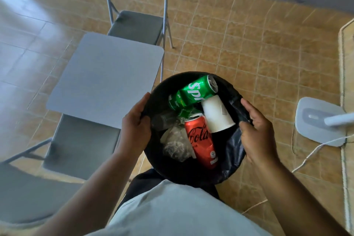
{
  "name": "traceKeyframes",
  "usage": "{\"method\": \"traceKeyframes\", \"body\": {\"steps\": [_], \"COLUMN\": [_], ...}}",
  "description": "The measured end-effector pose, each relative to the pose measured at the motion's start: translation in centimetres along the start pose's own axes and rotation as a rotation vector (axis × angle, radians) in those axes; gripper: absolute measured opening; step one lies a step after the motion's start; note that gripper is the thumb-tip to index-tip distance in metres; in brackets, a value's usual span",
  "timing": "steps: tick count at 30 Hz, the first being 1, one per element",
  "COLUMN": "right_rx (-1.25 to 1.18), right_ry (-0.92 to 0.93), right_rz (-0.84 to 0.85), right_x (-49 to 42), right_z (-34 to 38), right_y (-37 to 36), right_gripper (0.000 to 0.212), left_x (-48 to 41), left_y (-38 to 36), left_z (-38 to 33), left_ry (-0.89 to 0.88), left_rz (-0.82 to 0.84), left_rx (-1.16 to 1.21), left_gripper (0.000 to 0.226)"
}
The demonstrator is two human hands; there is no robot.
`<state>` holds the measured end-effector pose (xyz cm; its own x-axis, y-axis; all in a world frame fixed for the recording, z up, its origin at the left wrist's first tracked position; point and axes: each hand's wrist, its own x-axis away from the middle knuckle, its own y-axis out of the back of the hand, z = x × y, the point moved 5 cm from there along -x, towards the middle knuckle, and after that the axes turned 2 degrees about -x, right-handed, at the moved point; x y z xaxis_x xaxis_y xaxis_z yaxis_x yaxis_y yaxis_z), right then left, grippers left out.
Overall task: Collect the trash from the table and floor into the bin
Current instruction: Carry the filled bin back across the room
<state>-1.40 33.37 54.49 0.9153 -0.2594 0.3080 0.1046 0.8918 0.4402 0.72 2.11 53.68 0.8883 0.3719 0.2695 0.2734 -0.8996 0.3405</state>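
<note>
Curled over the left rim with the left fingers, and over the bunched black liner on the right with the right fingers. Gripping the bin from both sides, left hand and right hand roughly level. Seemingly lifted in front of the body, though hard to say for certain, with its far-left edge just beside the corner of the grey worktop.

Loaded already with:
- a green can lying across the far side
- a white paper cup tilted mouth-down against it
- a red can touching the cup
- crumpled clear plastic, and what looks like a clear bottle, towards the left

Judged late in the task, going by that load.

To carry or set down well:
- Keep the rim level and both grips even. Likely to shift on any tilt, with the cans and cup lying loose.
- Pinch liner and rim together on the right, so as not to let the liner slide inward.
- Move slowly past the worktop corner and the folding chair at the left.
- Watch the fan base and its white cable on the tiled floor at the right before stepping that way.
- Lower straight down and flat, releasing only once settled.
</note>
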Motion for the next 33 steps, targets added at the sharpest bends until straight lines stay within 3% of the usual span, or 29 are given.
{"method": "traceKeyframes", "body": {"steps": [7,17,24,33], "right_rx": [0.043,0.089,0.097,0.115], "right_ry": [0.037,-0.039,-0.134,-0.098], "right_rz": [0.086,0.065,0.040,0.092], "right_x": [-4.3,-8.9,-14.1,-20.5], "right_z": [-1.6,-8.4,-18.6,-31.5], "right_y": [-0.4,-5.9,-13.7,-24.7], "right_gripper": [0.064,0.071,0.073,0.073], "left_x": [0.1,-5.3,-11.2,-18.2], "left_y": [-2.9,-5.5,-9.3,-12.8], "left_z": [2.3,9.8,22.6,37.9], "left_ry": [-0.004,0.035,0.072,0.192], "left_rz": [-0.086,-0.050,-0.003,-0.051], "left_rx": [-0.050,-0.166,-0.194,-0.258], "left_gripper": [0.072,0.073,0.073,0.073]}}
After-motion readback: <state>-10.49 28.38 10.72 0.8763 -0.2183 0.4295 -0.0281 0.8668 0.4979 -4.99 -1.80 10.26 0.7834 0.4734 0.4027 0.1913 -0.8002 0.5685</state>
